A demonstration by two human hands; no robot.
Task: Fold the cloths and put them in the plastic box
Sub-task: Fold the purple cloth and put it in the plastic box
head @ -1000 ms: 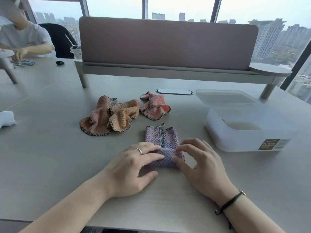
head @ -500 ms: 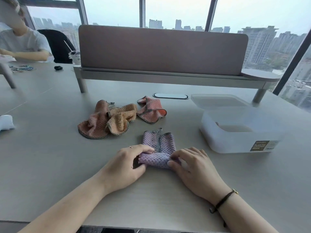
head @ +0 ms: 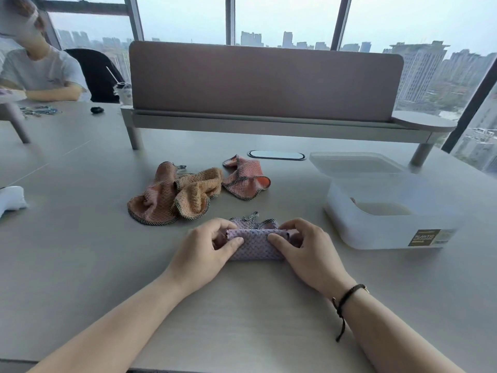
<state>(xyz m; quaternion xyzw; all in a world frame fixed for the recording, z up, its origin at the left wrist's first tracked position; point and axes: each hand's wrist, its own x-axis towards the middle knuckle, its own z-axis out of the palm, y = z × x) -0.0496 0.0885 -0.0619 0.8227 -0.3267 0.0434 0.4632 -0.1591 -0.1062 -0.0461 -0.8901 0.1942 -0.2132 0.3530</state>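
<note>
A pale grey surface (head: 80, 265) carries a mauve divider panel (head: 263, 79) raised on grey legs, with an oval cable port (head: 276, 154) just in front of it. At the far left another person in a white T-shirt (head: 40, 71) sits beside a black chair (head: 94, 74). Near them stand a cup with a straw (head: 124, 92) and a small black object (head: 97, 110). A white item (head: 10, 200) lies at the left edge. Tall windows show a hazy city skyline (head: 430, 68).

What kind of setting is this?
Probably a high-rise office: a shared desk with a divider screen, a cable grommet, and floor-to-ceiling windows over city towers. Another person sits at the neighbouring table.
</note>
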